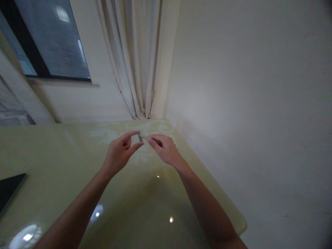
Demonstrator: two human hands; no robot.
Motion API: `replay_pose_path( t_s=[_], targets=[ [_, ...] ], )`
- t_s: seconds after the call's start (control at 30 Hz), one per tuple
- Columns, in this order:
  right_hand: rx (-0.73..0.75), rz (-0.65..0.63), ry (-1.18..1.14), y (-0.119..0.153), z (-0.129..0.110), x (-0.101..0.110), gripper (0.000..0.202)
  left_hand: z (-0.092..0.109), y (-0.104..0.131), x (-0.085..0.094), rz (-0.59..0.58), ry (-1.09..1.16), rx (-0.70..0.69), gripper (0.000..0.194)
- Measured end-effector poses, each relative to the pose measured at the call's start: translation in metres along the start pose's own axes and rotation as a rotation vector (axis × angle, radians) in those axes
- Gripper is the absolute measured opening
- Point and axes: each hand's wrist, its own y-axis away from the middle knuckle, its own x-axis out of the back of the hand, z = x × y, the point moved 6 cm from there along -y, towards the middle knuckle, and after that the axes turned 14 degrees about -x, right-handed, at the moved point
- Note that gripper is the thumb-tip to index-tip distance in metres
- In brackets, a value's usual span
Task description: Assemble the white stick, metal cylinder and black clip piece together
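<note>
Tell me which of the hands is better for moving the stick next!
Probably the right hand: it grips the pale stick, which points toward the green piece. The left hand is busy pinching that piece between thumb and finger.

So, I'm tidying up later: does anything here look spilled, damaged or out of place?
Nothing stands out. The bright spots on the glossy table look like reflected light, not spills. The left hand pinches a small green strip, too small to check for damage; the right hand holds a thin pale stick.
</note>
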Motion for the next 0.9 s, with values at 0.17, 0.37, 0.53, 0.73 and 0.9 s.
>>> replay_pose_path(
  t_s=[0.17, 0.37, 0.53, 0.73, 0.9],
  targets=[
    [0.022, -0.038, -0.003, 0.0008, -0.0005, -0.0015, 0.029, 0.0027, -0.0003, 0.0023, 0.004, -0.017, -0.011, 0.044],
    [0.006, -0.040, -0.039, 0.0014, -0.0016, 0.0020, 0.031, 0.0045, -0.0014, 0.0040, 0.019, -0.005, -0.022, 0.043],
    [0.017, -0.057, -0.023, 0.0026, -0.0035, 0.0021, 0.031, 0.0055, -0.0019, 0.0048, 0.037, -0.022, -0.043, 0.043],
    [0.032, -0.083, -0.036, 0.0031, -0.0044, 0.0019, 0.033, 0.0078, -0.0016, 0.0050, 0.037, -0.031, -0.057, 0.041],
    [0.016, -0.058, -0.022, 0.0034, -0.0055, 0.0039, 0.033, 0.0089, -0.0019, 0.0062, 0.039, -0.037, -0.058, 0.043]
  ],
)
